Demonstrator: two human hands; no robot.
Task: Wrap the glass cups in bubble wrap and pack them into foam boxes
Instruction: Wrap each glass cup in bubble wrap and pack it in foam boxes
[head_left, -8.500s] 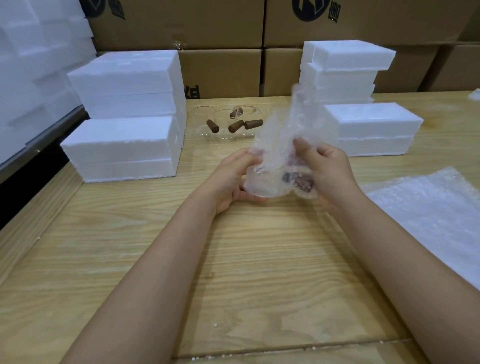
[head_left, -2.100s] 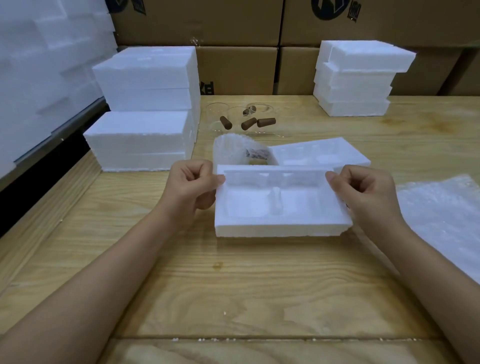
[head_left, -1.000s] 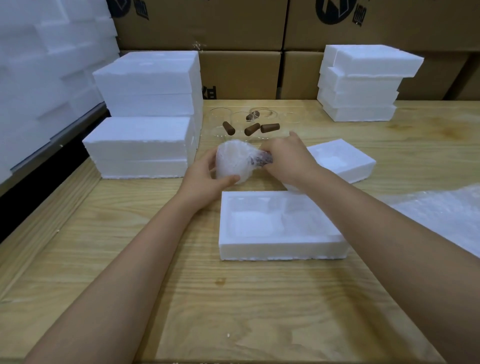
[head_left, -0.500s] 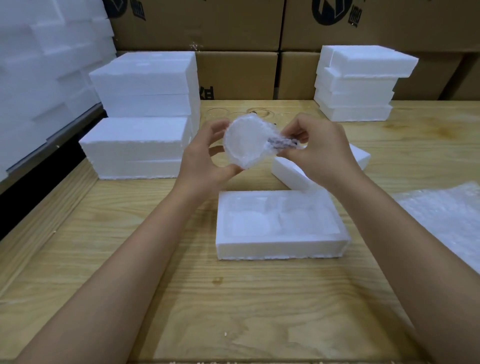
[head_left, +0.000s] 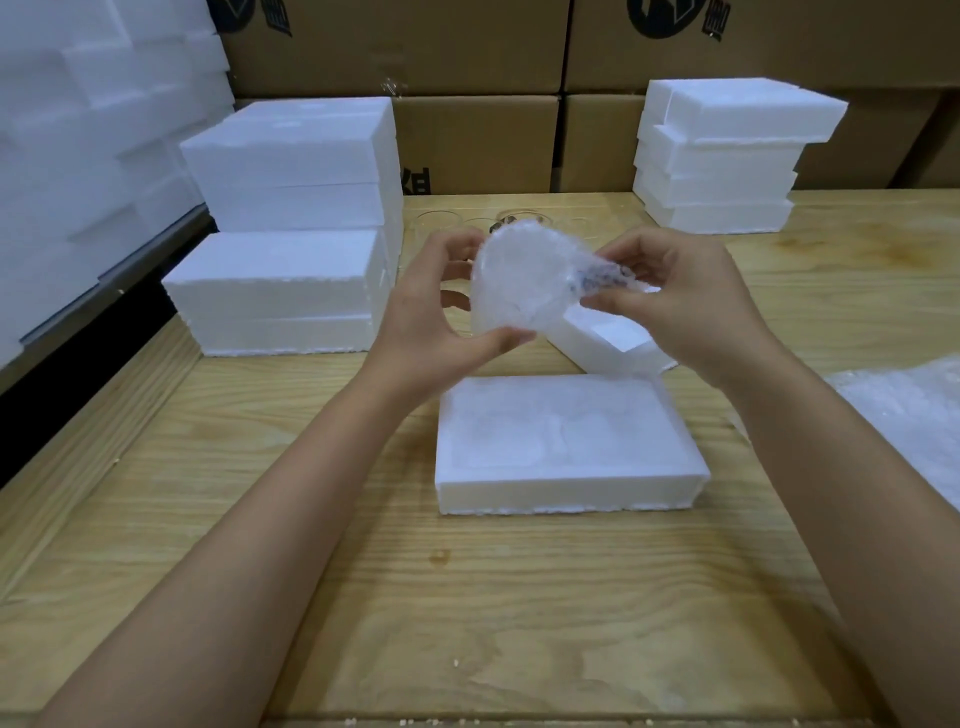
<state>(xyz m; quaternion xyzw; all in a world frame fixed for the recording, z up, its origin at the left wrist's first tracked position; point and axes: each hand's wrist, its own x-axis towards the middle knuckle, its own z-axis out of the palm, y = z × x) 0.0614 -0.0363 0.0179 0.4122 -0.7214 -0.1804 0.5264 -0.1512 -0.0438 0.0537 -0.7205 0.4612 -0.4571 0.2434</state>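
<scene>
Wrapped cup (head_left: 519, 283) in air, above open box (head_left: 566, 493). Fingers of left hand (head_left: 431, 322) curl round body; right hand (head_left: 680, 301) pinches dark handle end. Judged light, fragile, slippery outside: grip body, gently.

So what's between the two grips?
The bubble-wrapped glass cup: the left grip and the right grip both hold it, as the head view shows.

Both forearms bare, reaching forward and converging. The left hand (head_left: 428, 317) has its palm turned inward, thumb below and fingers above, curled round the wrapped cup (head_left: 519, 283). The right hand (head_left: 691, 306), back upward, pinches the cup's right end between thumb and fingertips.
</scene>
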